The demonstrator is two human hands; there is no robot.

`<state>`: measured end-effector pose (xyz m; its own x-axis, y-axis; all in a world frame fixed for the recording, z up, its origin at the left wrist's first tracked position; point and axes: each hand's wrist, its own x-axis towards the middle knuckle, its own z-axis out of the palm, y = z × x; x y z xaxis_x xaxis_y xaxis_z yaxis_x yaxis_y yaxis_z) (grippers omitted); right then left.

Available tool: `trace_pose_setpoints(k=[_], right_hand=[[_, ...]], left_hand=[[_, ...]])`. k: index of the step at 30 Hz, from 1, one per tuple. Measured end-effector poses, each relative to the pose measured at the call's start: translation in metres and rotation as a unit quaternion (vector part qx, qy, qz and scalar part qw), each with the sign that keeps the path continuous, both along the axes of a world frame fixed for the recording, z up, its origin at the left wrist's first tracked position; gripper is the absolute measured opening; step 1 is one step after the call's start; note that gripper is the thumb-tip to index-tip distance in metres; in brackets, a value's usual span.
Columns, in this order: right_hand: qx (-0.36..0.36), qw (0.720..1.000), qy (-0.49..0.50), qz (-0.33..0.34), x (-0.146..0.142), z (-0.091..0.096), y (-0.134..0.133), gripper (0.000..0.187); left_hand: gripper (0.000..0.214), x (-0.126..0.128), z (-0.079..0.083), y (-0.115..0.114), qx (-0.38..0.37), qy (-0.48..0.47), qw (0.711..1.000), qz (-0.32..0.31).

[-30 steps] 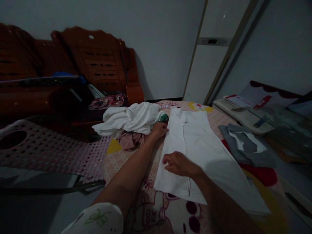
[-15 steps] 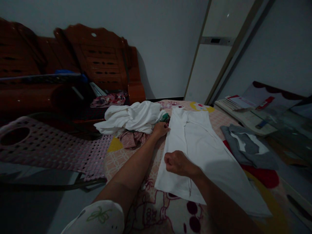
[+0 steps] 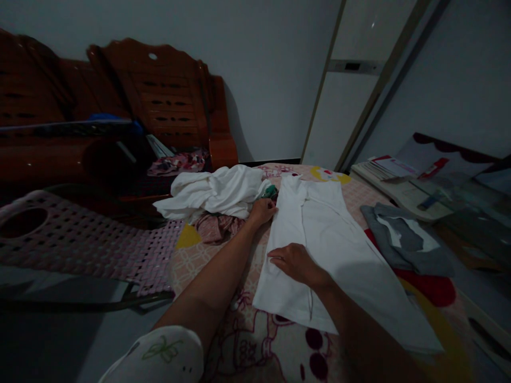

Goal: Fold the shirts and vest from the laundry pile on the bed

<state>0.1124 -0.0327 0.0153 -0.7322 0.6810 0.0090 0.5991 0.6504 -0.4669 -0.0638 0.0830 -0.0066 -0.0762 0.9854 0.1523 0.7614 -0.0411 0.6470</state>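
Note:
A white garment [image 3: 339,250] lies spread on the patterned blanket, its left side folded inward over the rest. At the garment's upper left edge is my left hand [image 3: 263,211], thumb and fingers pinched on the cloth. My right hand [image 3: 294,260] rests lower down on the folded strip, palm down, its fingers stretched out toward the left edge. Just beyond my left hand sits a heap of crumpled white cloth [image 3: 219,189], with a reddish patterned cloth [image 3: 219,227] under it and a bit of green fabric [image 3: 271,191] beside it.
A folded grey garment [image 3: 407,244] lies at the right of the blanket [image 3: 191,276]. Left stands a woven pink chair [image 3: 112,244], with a carved wooden bench [image 3: 159,106] behind. Papers [image 3: 393,167] and a glass-topped surface [image 3: 459,197] are at the right.
My right hand has opened from a loose fist into stretched fingers on the garment. My left hand stays almost where it was at the edge.

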Motion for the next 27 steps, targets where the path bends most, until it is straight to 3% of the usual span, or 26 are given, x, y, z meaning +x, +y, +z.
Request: trace_pose_setpoints(k=[4, 8, 11, 16, 20, 27], right_hand=[[0.034, 0.998, -0.042, 0.014, -0.003, -0.008, -0.001, 0.027], [0.044, 0.999, -0.002, -0.021, -0.004, -0.013, 0.002, 0.028], [0.001, 0.990, 0.104, -0.096, 0.000, -0.018, 0.010, 0.023], [-0.012, 0.927, 0.229, -0.298, 0.016, -0.027, 0.034, 0.026], [-0.029, 0.904, 0.261, -0.338, 0.028, -0.031, 0.047, 0.028], [-0.036, 0.902, 0.218, -0.371, 0.033, -0.029, 0.049, 0.026]], left_hand=[[0.019, -0.003, 0.006, -0.003, -0.081, -0.076, 0.993, -0.039], [0.037, -0.005, 0.014, -0.009, -0.185, -0.138, 0.968, -0.099], [0.040, -0.007, 0.019, -0.016, -0.233, -0.122, 0.954, -0.145], [0.031, -0.007, 0.017, -0.039, -0.344, -0.180, 0.901, -0.194], [0.036, -0.009, 0.010, -0.061, -0.387, -0.223, 0.868, -0.219], [0.040, -0.018, 0.006, -0.079, -0.434, -0.220, 0.831, -0.269]])
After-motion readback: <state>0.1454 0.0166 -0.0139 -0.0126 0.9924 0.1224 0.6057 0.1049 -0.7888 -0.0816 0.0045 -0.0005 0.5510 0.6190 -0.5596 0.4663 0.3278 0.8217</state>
